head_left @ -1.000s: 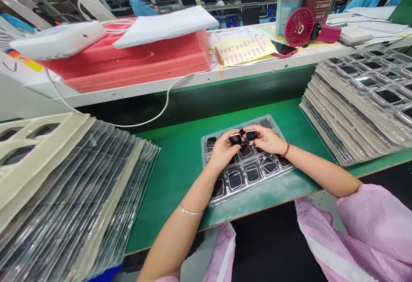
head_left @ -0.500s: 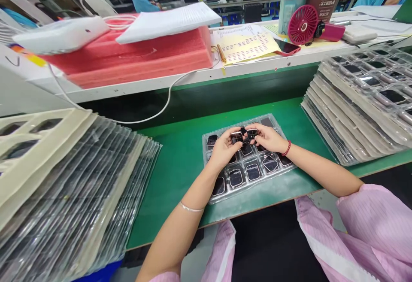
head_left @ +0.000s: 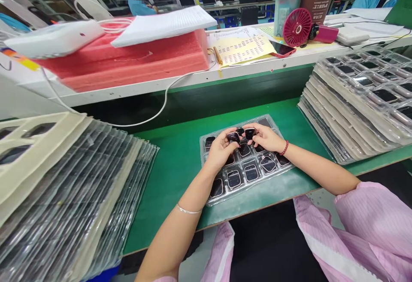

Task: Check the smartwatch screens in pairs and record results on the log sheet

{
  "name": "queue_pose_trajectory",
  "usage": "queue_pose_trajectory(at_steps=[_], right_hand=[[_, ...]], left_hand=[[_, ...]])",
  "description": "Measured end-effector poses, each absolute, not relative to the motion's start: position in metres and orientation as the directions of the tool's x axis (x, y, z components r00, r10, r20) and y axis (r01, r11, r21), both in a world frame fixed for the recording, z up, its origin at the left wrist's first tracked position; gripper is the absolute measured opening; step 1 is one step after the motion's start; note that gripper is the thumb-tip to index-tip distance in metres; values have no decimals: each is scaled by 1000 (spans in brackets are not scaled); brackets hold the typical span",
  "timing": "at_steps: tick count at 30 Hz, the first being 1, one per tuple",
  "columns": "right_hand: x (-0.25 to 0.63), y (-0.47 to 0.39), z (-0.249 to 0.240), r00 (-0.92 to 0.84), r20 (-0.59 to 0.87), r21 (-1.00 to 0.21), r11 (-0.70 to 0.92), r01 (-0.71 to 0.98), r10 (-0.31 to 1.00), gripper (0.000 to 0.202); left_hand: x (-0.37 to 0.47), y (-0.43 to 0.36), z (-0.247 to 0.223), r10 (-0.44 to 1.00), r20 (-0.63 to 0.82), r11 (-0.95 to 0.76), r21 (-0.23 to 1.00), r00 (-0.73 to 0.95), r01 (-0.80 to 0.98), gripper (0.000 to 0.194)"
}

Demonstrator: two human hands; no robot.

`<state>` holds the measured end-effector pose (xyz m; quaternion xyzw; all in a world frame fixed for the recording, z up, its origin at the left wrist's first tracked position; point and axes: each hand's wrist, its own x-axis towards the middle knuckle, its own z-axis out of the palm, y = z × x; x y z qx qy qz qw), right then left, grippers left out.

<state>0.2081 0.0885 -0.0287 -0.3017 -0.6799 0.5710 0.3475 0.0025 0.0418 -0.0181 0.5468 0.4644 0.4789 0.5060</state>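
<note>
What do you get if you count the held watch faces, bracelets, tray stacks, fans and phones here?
Held watch faces: 2
Bracelets: 2
Tray stacks: 2
Fan: 1
Phone: 1
Total: 8

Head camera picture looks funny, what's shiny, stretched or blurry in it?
Head view: streaky glare on the left tray stack, which looks stretched toward the corner; a pale sheen on the green tabletop below the middle tray; the background soft, with blocky patches over some people.
</note>
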Motion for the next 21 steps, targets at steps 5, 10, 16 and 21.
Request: queue_pose_trajectory(at_steps=[5,10,16,21], right_hand=[[207,89,-30,-576,118,-989,145,0,809,63],[207,91,-32,-586,120,-989,145,-6,801,66],[207,90,-30,-580,134,-986,168,5,804,64],[207,88,-28,-560,141,-980,194,37,817,54]], left_hand=[[1,45,-25,985,89,-92,996,145,12,68],[-1,46,-29,986,79,-82,997,146,15,74],[0,45,-26,985,87,-91,996,151,22,70],[1,44,-23,988,86,-89,996,126,26,60]])
